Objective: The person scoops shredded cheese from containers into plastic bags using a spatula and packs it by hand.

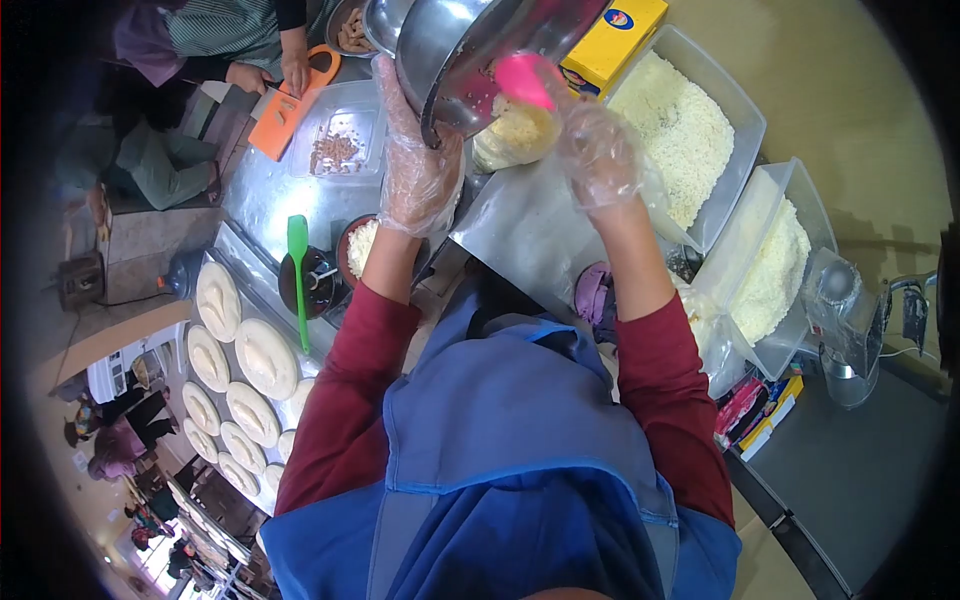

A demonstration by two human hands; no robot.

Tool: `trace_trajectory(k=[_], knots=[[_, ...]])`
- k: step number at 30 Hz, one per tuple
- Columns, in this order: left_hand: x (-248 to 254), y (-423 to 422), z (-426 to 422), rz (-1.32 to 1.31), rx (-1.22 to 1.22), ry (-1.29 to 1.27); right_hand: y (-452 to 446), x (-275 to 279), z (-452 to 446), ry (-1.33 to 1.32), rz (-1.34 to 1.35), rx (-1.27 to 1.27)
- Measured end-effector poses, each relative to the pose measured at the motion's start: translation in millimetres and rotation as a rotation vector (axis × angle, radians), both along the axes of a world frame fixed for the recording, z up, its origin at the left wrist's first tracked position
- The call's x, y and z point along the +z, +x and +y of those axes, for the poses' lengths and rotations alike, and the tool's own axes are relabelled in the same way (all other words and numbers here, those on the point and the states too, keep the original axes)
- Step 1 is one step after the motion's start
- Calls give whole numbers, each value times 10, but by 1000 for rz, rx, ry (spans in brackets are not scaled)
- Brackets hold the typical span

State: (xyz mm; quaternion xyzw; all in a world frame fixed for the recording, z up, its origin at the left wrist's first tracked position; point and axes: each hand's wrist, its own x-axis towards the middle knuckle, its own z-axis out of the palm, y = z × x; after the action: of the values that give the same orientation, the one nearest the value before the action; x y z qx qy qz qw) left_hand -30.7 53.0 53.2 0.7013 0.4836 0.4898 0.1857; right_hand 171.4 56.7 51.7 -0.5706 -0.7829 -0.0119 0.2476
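My left hand [422,175], in a clear plastic glove, grips the rim of a large metal bowl [455,50]. The bowl is tilted, its inside facing right, with small bits stuck to the wall. In my gloved right hand [598,150] is a pink spatula [525,80], its blade at the bowl's opening; the fingers are closed around its handle. Below the bowl's lower edge sits a plastic bag with yellowish contents [515,135]. A shallow clear container [375,105] with brown crumbs lies left of my left hand.
At left, a tray [230,235] carries several oval dough pieces. A green spatula [299,250] rests across a dark bowl [318,285]. Plastic bins [750,95] of white crumbs and a yellow box [620,45] stand right. A co-worker's hands [270,75] cut on an orange board [268,135].
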Motion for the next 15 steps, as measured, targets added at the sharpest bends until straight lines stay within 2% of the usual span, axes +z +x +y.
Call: trace_trajectory(k=[2, 5, 7, 8, 10, 11, 13, 15], knots=[[6, 20, -4, 57, 20, 30, 31, 1, 100, -43, 73, -19], [45, 47, -59, 109, 30, 11, 19, -391, 363, 98, 52, 19], [95, 82, -89, 95, 51, -26, -79, -548, 355, 290, -548, -141], [82, 69, -81, 96, 53, -27, -79, -616, 333, 289, -546, -139], [27, 30, -52, -41, 21, -59, -182, -300, 84, -133, -349, -36], [-5, 14, -35, -41, 19, -62, -194, -286, -29, -136, -350, -38], [-47, -18, -6, -22, 22, -79, -218, -287, -204, -110, -99, -42], [-38, 4, -22, -7, 28, -52, -204, -310, -315, -39, -198, -91]])
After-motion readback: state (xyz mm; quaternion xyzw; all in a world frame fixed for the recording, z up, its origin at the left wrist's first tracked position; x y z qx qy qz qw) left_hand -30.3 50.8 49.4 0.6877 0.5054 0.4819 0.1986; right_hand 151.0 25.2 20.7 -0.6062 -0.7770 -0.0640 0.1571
